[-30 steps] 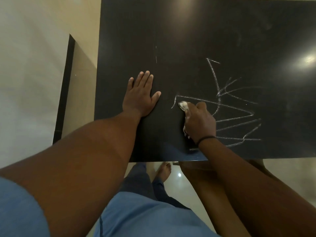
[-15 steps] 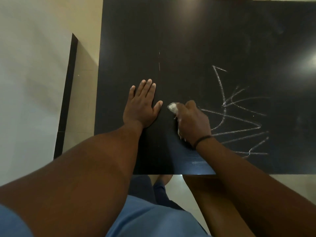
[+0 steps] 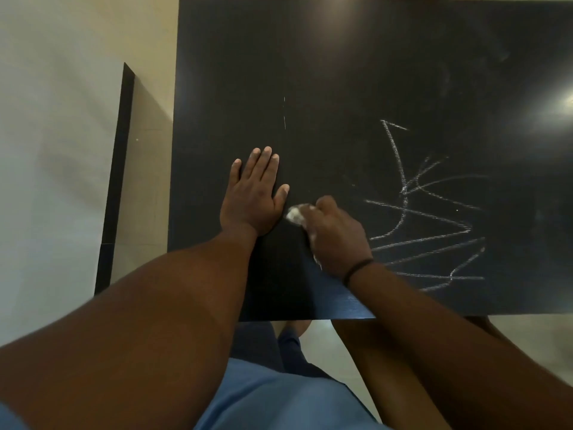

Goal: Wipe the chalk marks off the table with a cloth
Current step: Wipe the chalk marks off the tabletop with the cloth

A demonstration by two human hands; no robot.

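A black table [image 3: 341,57] fills the upper view. White chalk marks [image 3: 434,231] zigzag across its right half, and a thin short chalk line [image 3: 284,114] lies further back near the middle. My right hand [image 3: 336,235] grips a small white cloth [image 3: 296,215] and presses it on the tabletop just left of the zigzag marks. Only the cloth's front end and a strip under the palm show. My left hand [image 3: 252,197] lies flat on the table with straight fingers, its thumb close to the cloth.
The table's near edge [image 3: 310,318] runs just above my blue-clad legs [image 3: 279,383]. A dark skirting strip [image 3: 116,169] edges the white wall on the left, with pale floor between it and the table. A bright light glare [image 3: 558,110] sits on the right tabletop.
My right hand has slid the cloth leftward toward my left thumb. The left end of the upper chalk stroke is gone. My left hand has stayed flat in place.
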